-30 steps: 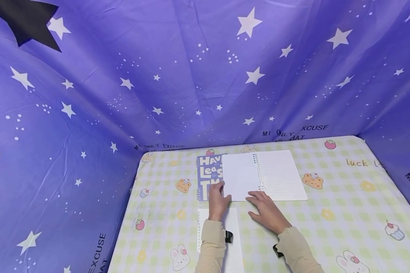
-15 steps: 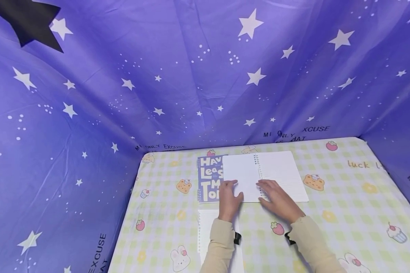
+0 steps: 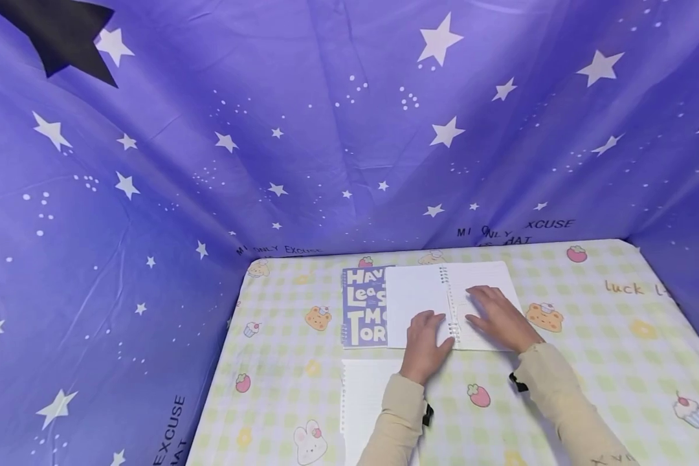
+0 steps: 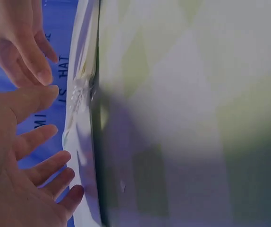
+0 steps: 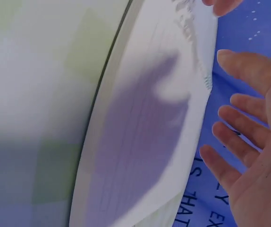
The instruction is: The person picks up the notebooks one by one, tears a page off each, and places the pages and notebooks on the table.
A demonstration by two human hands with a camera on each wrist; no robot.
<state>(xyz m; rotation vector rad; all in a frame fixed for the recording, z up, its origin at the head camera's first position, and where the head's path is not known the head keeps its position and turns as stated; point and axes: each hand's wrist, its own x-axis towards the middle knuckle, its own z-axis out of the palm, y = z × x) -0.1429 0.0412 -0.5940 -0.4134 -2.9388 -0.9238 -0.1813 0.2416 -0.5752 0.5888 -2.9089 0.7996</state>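
Note:
A ring-bound notebook (image 3: 415, 291) lies spread flat on the table, blank page on the left and lined page (image 5: 140, 142) on the right. Over the lower left page, close to the coil binding (image 3: 444, 277), is my left hand (image 3: 424, 346) with relaxed, spread fingers. My right hand (image 3: 503, 320) is over the lined page, its fingers loosely extended. Both wrist views show the palms raised above the paper, and neither hand holds anything. The right hand's shadow falls across the lined page in the right wrist view.
A purple cover with large white lettering (image 3: 361, 307) shows at the notebook's left side. Below it lies a lined sheet (image 3: 364, 388) with a punched edge, partly under the left sleeve. A checked tablecloth (image 3: 279, 388) covers the table, and starry purple curtains (image 3: 349, 129) surround it.
Both hands have moved right: the left from the purple cover's edge to the blank page, the right from the lower edge onto the lined page. The notebook stays spread in place.

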